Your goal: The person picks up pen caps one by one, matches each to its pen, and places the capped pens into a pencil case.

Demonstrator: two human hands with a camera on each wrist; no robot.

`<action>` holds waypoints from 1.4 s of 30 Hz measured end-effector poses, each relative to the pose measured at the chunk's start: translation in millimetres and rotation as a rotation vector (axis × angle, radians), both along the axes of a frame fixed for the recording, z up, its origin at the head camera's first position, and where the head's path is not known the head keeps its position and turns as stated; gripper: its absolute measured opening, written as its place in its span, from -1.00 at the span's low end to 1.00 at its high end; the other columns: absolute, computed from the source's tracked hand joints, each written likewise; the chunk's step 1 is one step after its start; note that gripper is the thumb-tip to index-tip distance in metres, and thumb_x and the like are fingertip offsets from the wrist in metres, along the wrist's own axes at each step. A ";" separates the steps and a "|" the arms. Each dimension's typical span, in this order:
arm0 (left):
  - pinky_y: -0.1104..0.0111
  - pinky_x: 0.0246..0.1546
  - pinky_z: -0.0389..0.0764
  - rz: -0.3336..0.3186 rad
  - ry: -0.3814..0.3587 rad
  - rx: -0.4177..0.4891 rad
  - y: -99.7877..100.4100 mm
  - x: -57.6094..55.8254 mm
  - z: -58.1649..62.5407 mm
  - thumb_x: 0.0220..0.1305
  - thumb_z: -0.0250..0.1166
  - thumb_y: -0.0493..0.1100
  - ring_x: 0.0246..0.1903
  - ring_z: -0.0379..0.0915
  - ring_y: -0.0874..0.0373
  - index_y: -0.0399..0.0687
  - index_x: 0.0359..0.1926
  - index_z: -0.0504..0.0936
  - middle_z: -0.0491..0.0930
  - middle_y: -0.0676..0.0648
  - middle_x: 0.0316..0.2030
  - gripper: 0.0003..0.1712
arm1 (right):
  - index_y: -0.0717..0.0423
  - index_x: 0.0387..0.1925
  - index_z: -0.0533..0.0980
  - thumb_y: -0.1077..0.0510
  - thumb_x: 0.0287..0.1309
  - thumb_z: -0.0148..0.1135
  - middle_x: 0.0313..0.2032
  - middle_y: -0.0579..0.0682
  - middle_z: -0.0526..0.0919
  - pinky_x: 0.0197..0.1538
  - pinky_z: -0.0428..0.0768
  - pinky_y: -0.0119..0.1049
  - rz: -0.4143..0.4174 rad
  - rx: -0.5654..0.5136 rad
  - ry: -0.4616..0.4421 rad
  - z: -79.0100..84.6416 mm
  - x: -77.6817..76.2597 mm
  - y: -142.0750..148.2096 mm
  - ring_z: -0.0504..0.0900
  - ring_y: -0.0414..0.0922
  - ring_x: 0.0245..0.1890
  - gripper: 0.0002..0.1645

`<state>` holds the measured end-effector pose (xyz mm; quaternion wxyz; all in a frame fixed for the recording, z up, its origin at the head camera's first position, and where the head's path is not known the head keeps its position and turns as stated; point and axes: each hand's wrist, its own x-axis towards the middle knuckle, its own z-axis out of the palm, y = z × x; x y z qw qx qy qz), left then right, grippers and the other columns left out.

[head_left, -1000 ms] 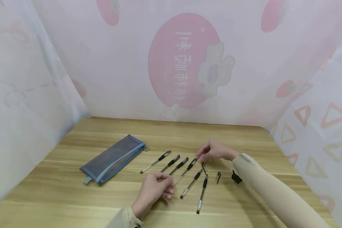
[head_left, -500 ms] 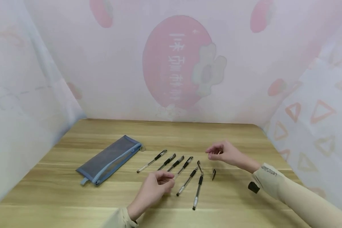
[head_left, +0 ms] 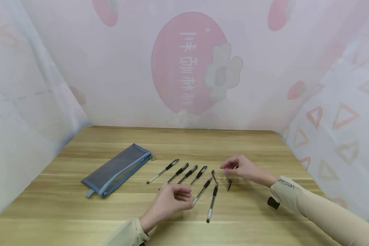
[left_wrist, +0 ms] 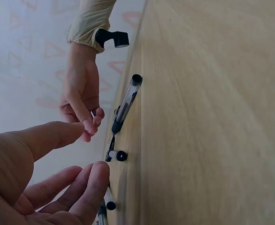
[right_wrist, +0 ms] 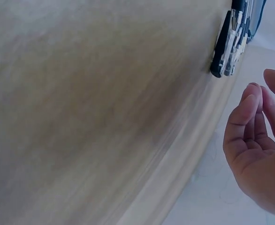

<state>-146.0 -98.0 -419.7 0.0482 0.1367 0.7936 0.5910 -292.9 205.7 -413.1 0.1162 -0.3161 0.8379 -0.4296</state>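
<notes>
Several black gel pens lie in a slanted row on the table. My left hand (head_left: 169, 203) hovers over the near ends of the middle pens, thumb apart from the fingers, holding nothing. It partly hides a clear-barrelled pen (head_left: 205, 186). Right of that is another pen (head_left: 213, 200) without its cap. One pen cap (head_left: 214, 175) lies at the tip of this pen, and a second pen cap (head_left: 229, 185) lies farther right. My right hand (head_left: 246, 169) is just beyond the second cap, fingers loosely bent. In the right wrist view, nothing sits between its thumb and fingers (right_wrist: 243, 112).
A blue-grey mesh pencil case (head_left: 117, 171) with a zip lies left of the pens, its key ring (head_left: 153, 157) toward the row. The leftmost pen (head_left: 162, 171) is close to it. Printed cloth walls (head_left: 126, 85) enclose the wooden table (head_left: 110, 218) at the back and sides.
My right hand has left the top of a pen in the row and moved right, above the loose caps. My left hand has shifted slightly right, its thumb now over an uncapped pen.
</notes>
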 end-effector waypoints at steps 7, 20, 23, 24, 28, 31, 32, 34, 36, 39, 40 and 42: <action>0.41 -0.18 0.64 -0.041 -0.018 0.037 13.1 -7.3 -5.3 -0.04 0.54 -0.38 -0.19 0.61 -0.06 -0.46 0.02 0.59 0.65 -0.20 -0.18 -0.44 | 0.28 -0.11 0.64 0.27 0.20 0.35 -0.23 0.13 0.69 -0.31 0.59 -0.32 0.010 -0.044 -0.040 -1.7 2.0 -5.9 0.60 -0.07 -0.33 -0.77; 0.42 -0.24 0.63 -0.013 0.073 -0.159 23.7 -12.9 -8.7 -0.17 0.44 -0.51 -0.26 0.58 0.05 -0.42 -0.07 0.61 0.63 -0.11 -0.26 -0.50 | 0.26 -0.12 0.65 0.25 0.22 0.34 -0.21 0.14 0.70 -0.31 0.59 -0.32 0.036 -0.048 -0.103 -1.1 9.0 -12.8 0.60 -0.03 -0.33 -0.79; 0.44 -0.28 0.63 0.009 0.098 -0.197 21.8 -12.9 -7.5 -0.22 0.38 -0.58 -0.31 0.57 0.08 -0.40 -0.15 0.62 0.61 -0.08 -0.32 -0.54 | 0.23 -0.11 0.66 0.21 0.23 0.34 -0.20 0.08 0.70 -0.28 0.61 -0.28 0.030 -0.043 -0.127 -2.2 10.1 -11.4 0.61 -0.02 -0.30 -0.77; 0.45 -0.30 0.62 0.015 0.103 -0.206 21.4 -12.9 -7.2 -0.24 0.37 -0.59 -0.33 0.57 0.09 -0.39 -0.18 0.63 0.61 -0.08 -0.34 -0.55 | 0.23 -0.11 0.66 0.19 0.23 0.35 -0.20 0.06 0.70 -0.27 0.61 -0.26 0.028 -0.043 -0.133 -3.1 10.0 -10.9 0.61 -0.01 -0.29 -0.77; 0.48 -0.34 0.62 0.022 0.126 -0.216 20.3 -13.2 -5.2 -0.24 0.41 -0.58 -0.38 0.57 0.11 -0.36 -0.26 0.64 0.61 -0.06 -0.39 -0.61 | 0.24 -0.11 0.66 0.18 0.22 0.35 -0.21 0.04 0.70 -0.27 0.63 -0.23 0.021 -0.053 -0.132 -6.8 9.0 -9.2 0.61 -0.01 -0.29 -0.75; 0.48 -0.36 0.62 0.021 0.140 -0.209 18.8 -14.7 -4.8 -0.21 0.43 -0.57 -0.40 0.58 0.10 -0.35 -0.30 0.64 0.61 -0.07 -0.40 -0.66 | 0.26 -0.12 0.66 0.19 0.22 0.35 -0.21 0.08 0.70 -0.27 0.63 -0.24 0.024 -0.069 -0.134 -8.1 9.2 -8.9 0.62 0.01 -0.29 -0.75; 0.48 -0.36 0.62 0.018 0.140 -0.202 17.9 -15.2 -4.8 -0.20 0.43 -0.57 -0.40 0.58 0.10 -0.35 -0.31 0.64 0.61 -0.08 -0.40 -0.67 | 0.27 -0.11 0.65 0.20 0.22 0.35 -0.20 0.10 0.70 -0.26 0.63 -0.24 0.026 -0.075 -0.138 -8.2 9.4 -9.0 0.62 0.02 -0.28 -0.75; 0.48 -0.36 0.62 0.016 0.132 -0.189 15.6 -16.2 -5.0 -0.18 0.42 -0.56 -0.40 0.58 0.10 -0.35 -0.31 0.64 0.62 -0.08 -0.40 -0.69 | 0.29 -0.11 0.65 0.21 0.23 0.34 -0.19 0.13 0.70 -0.23 0.64 -0.24 0.030 -0.086 -0.151 -8.0 10.0 -9.4 0.64 0.04 -0.25 -0.75; 0.47 -0.35 0.62 0.016 0.116 -0.177 12.9 -16.5 -4.7 -0.16 0.42 -0.55 -0.39 0.57 0.12 -0.36 -0.30 0.65 0.63 -0.08 -0.38 -0.70 | 0.30 -0.10 0.64 0.22 0.23 0.33 -0.18 0.16 0.70 -0.20 0.64 -0.23 0.033 -0.097 -0.167 -7.8 10.3 -9.8 0.65 0.07 -0.23 -0.75; 0.45 -0.33 0.63 0.025 0.074 -0.160 8.6 -16.1 -3.5 -0.10 0.41 -0.52 -0.37 0.56 0.15 -0.34 -0.28 0.67 0.64 -0.07 -0.36 -0.73 | 0.31 -0.09 0.64 0.23 0.24 0.33 -0.19 0.18 0.70 -0.21 0.64 -0.22 0.034 -0.097 -0.178 -7.5 10.4 -10.5 0.65 0.09 -0.22 -0.74; 0.44 -0.32 0.63 0.033 0.054 -0.155 7.1 -15.7 -2.7 -0.08 0.41 -0.50 -0.37 0.56 0.16 -0.31 -0.28 0.68 0.64 -0.06 -0.36 -0.75 | 0.31 -0.09 0.64 0.22 0.24 0.33 -0.20 0.19 0.70 -0.23 0.64 -0.23 0.034 -0.095 -0.179 -7.5 10.3 -10.6 0.65 0.09 -0.23 -0.74; 0.40 -0.30 0.63 0.045 0.021 -0.145 4.2 -14.7 -0.5 -0.02 0.42 -0.46 -0.36 0.56 0.17 -0.27 -0.28 0.70 0.65 -0.04 -0.35 -0.78 | 0.29 -0.10 0.65 0.20 0.24 0.33 -0.22 0.18 0.71 -0.27 0.64 -0.25 0.030 -0.078 -0.174 -7.7 9.9 -11.1 0.64 0.06 -0.26 -0.74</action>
